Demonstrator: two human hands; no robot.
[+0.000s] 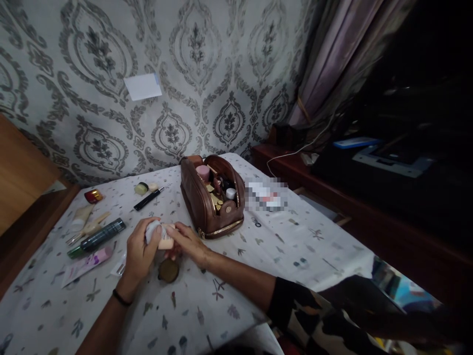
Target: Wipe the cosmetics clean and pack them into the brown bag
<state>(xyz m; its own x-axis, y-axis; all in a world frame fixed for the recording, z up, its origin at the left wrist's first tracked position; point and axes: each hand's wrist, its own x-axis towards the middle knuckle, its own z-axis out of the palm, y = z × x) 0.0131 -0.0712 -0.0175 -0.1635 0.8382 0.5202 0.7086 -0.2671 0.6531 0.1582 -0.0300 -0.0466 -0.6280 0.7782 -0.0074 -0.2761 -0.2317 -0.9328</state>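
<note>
My left hand, with a dark band at the wrist, is closed around a whitish, crumpled cloth-like piece. That piece is against a small peach-coloured container, which the fingers of my right hand grip from the other side. The container's exact kind is partly hidden by the fingers. Just below both hands, a round brownish-gold compact or lid lies on the table. Behind my right hand stands an unzipped brown cosmetic bag, filled with a pink-topped jar, a white-capped item and other small things.
On the patterned tablecloth, left, lie a dark green bottle, a pink-and-white tube, a beige tube, a red-gold item, a black pen-like stick and small round pots. A dark red cabinet adjoins right.
</note>
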